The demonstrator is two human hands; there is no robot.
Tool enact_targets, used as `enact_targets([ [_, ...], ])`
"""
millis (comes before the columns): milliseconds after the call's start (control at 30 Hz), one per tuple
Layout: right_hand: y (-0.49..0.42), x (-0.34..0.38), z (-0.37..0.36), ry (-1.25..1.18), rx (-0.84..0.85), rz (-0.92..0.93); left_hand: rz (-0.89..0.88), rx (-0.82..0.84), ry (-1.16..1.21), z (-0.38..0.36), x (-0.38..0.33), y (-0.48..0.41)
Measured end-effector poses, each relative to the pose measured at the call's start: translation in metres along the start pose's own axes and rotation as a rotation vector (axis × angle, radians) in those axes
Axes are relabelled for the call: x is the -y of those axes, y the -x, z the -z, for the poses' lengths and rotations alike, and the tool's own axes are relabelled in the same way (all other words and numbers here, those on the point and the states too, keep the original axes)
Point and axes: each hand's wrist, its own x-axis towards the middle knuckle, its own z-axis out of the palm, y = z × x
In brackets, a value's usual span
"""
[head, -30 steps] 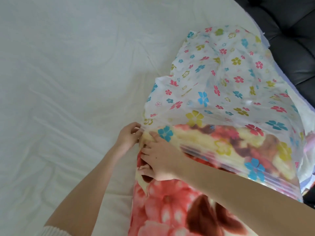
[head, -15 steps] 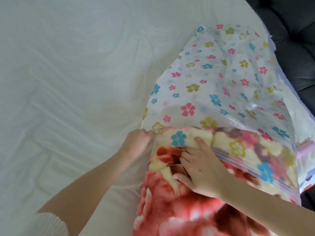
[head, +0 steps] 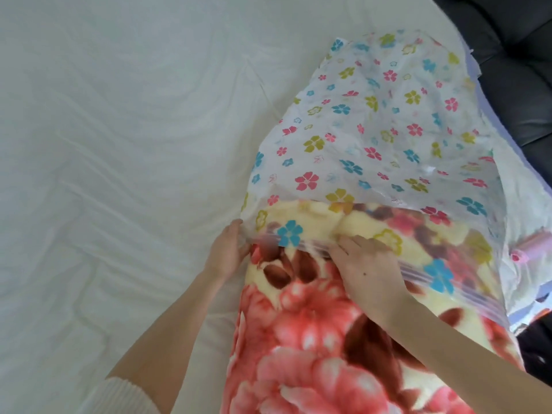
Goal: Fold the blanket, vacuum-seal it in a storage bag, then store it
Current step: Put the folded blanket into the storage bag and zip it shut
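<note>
Your left hand [head: 227,252] and right hand [head: 366,265] grip the bag [head: 388,130] mouth — pull unevenly and the blanket [head: 313,339] bunches there.

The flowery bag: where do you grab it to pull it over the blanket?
Best grip: the striped rim of the bag at its corners, from the sides. The blanket fills the mouth's middle. The left hand holds one corner this way.

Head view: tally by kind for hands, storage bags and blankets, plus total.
hands: 2 (left hand, right hand)
storage bag: 1
blanket: 1
total: 4
</note>
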Motion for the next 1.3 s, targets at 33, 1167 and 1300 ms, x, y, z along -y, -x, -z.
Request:
enact_targets([
  [33, 0.003, 0.000, -0.003, -0.020, -0.013, 0.040, -0.019, 0.013, -0.039, -0.002, -0.001, 0.003],
  [1167, 0.274, -0.110, 0.010, -1.456, 0.231, -1.937, -0.706, 0.470, -0.830, -0.065, -0.290, 0.093],
  [1300, 0.319, -0.100, -0.056, -1.749, 0.184, -2.023, -0.637, 0.542, -1.010, -0.080, -0.291, 0.095],
])
